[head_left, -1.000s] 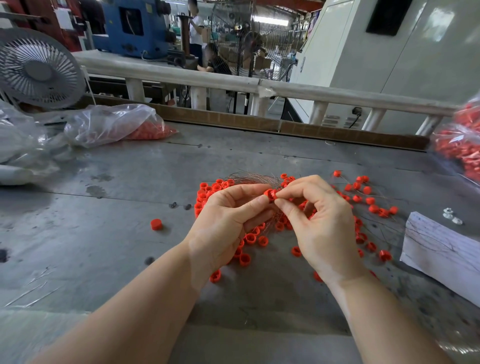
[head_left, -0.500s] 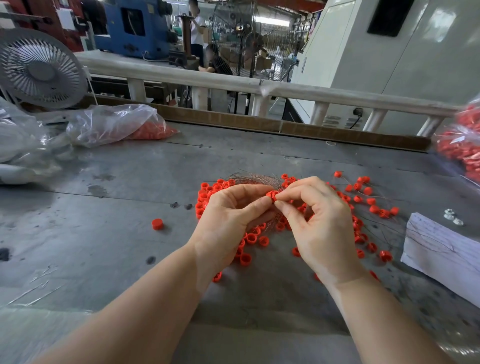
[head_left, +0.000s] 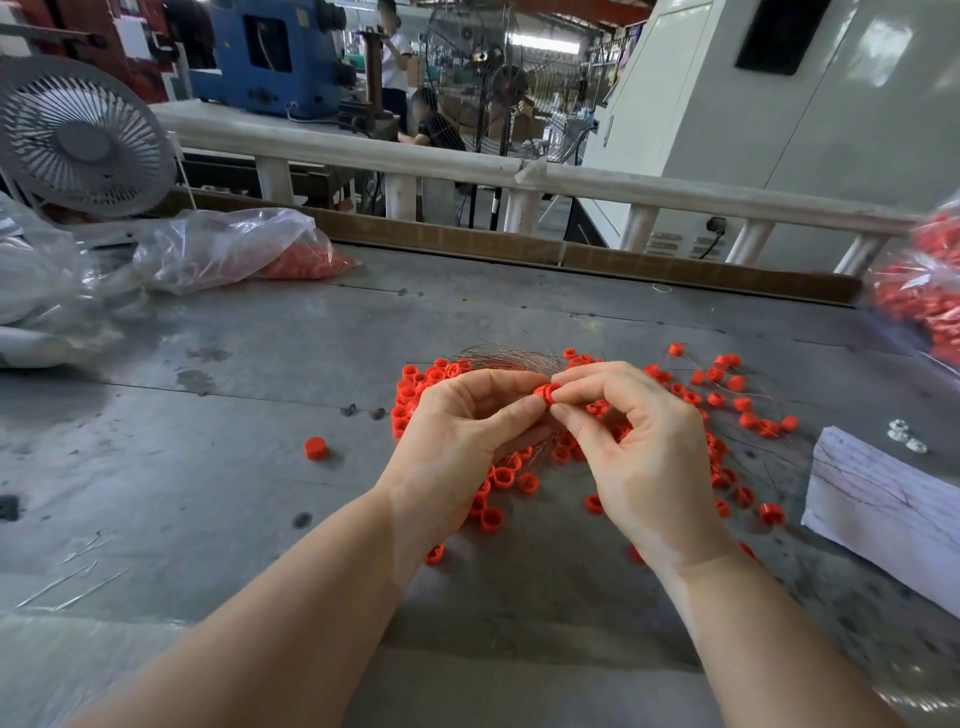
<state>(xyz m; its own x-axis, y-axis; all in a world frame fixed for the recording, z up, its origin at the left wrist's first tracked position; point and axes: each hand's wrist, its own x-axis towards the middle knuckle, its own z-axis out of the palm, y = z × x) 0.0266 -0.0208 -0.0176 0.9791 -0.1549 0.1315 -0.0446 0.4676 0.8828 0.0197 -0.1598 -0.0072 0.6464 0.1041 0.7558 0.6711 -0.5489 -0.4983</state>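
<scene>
A small red plastic cap (head_left: 544, 393) is held above the grey metal table (head_left: 208, 467), pinched from the left by my left hand (head_left: 462, 441) and from the right by my right hand (head_left: 639, 457). Beneath the hands lies a pile of several more red caps (head_left: 498, 475). A bundle of thin coppery wires (head_left: 506, 358) fans out just behind the hands. More caps with wires (head_left: 727, 400) are scattered to the right. One single cap (head_left: 315, 448) sits alone to the left.
A clear plastic bag with red caps (head_left: 234, 249) lies at the back left beside a white fan (head_left: 83, 140). Another bag of red caps (head_left: 924, 296) hangs at the right edge. A white paper-wrapped block (head_left: 883, 499) and small white parts (head_left: 906, 436) lie right.
Both hands stay together over the pile, fingers shifting slightly on the cap. The view has drifted a little; nothing else moved.
</scene>
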